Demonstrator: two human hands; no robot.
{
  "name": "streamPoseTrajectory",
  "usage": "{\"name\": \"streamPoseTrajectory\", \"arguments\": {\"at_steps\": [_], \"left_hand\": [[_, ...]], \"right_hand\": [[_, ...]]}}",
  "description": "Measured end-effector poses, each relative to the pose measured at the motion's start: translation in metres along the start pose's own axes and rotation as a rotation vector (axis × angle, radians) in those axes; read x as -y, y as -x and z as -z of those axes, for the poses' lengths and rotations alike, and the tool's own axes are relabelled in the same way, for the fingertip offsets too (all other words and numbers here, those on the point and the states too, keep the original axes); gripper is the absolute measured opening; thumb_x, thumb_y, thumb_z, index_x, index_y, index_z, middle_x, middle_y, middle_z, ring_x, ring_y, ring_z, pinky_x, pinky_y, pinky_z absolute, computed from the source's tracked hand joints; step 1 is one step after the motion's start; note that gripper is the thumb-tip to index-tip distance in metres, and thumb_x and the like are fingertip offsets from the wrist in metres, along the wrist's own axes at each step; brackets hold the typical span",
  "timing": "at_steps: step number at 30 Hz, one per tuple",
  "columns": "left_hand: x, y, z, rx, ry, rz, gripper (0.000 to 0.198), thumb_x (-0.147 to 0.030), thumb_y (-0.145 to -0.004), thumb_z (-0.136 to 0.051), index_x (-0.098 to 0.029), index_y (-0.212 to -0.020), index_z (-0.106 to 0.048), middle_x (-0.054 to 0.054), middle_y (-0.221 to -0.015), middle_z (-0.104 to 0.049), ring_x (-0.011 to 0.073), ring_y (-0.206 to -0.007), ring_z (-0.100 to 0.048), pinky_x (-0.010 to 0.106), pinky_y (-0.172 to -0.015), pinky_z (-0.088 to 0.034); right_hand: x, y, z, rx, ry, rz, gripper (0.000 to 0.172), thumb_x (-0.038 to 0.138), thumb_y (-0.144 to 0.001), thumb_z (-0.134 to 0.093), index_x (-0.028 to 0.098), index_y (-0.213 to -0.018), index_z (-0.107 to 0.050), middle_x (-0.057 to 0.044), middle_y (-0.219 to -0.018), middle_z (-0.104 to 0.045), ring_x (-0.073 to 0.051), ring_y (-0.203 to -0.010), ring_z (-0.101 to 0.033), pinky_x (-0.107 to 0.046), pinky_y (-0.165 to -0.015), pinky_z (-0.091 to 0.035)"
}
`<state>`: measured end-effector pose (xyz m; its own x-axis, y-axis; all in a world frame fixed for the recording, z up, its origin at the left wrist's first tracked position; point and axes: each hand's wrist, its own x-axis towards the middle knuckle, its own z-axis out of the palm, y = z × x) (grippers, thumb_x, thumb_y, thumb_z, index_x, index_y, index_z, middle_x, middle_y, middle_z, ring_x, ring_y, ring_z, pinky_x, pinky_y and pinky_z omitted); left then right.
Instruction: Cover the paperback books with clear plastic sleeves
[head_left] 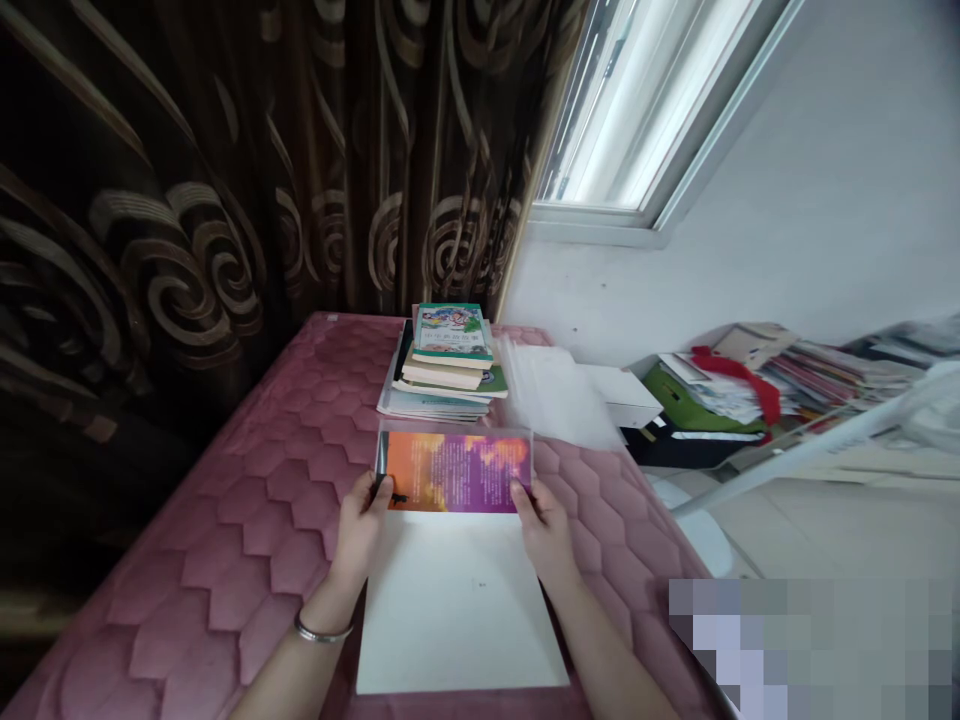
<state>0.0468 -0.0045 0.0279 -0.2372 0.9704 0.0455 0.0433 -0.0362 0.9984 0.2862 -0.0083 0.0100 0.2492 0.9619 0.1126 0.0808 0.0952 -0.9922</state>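
Note:
Between my two hands is a book [457, 472] with an orange and purple printed cover. A strip of clear plastic shows along its far edge. My left hand [367, 510], below a silver bangle [322, 632], grips the book's left side, thumb on top. At the right side my right hand [541, 515] holds it the same way. The fingers underneath are hidden. A large white sheet or board [461, 605] lies nearer to me, its far edge meeting the book. Just beyond is a stack of books [446, 375], topped by a green-bordered one [452, 332].
Everything sits on a pink quilted mattress [247, 570]. Clear plastic sheets [559, 395] and a white box [619, 393] lie right of the stack. A dark patterned curtain [300, 150] hangs behind. Papers and a green bag [686, 400] are piled at right, near a pale pole [795, 455].

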Motion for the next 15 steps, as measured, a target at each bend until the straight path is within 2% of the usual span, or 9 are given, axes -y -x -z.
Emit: {"name": "streamPoseTrajectory", "arguments": {"at_steps": [3,11,15], "left_hand": [[0.0,0.0,0.0,0.001,-0.007,0.002,0.037,-0.054,-0.074,-0.061,-0.018,-0.072,-0.055,-0.001,-0.066,-0.057,0.0124,-0.058,-0.049,0.021,-0.054,-0.037],[0.011,-0.005,0.001,-0.002,-0.058,-0.03,0.042,-0.06,-0.075,-0.058,-0.018,-0.074,-0.056,-0.001,-0.066,-0.055,0.014,-0.061,-0.049,0.022,-0.056,-0.037],[0.009,-0.004,0.0,0.008,-0.046,-0.022,0.044,-0.061,-0.075,-0.058,-0.017,-0.076,-0.057,0.0,-0.067,-0.055,0.0137,-0.061,-0.049,0.022,-0.055,-0.037]], "right_hand": [[0.004,0.001,-0.002,0.005,-0.026,-0.019,0.038,0.055,-0.077,-0.062,0.018,-0.086,-0.064,-0.003,-0.072,-0.064,-0.018,-0.065,-0.053,-0.028,-0.059,-0.045],[0.0,-0.001,0.0,0.016,-0.117,-0.009,0.03,0.048,-0.077,-0.064,0.019,-0.078,-0.063,0.0,-0.065,-0.058,-0.014,-0.058,-0.048,-0.025,-0.053,-0.04],[0.0,-0.001,0.0,0.012,-0.109,-0.004,0.031,0.049,-0.076,-0.064,0.019,-0.075,-0.062,0.0,-0.066,-0.059,-0.015,-0.059,-0.048,-0.025,-0.054,-0.041]]}}
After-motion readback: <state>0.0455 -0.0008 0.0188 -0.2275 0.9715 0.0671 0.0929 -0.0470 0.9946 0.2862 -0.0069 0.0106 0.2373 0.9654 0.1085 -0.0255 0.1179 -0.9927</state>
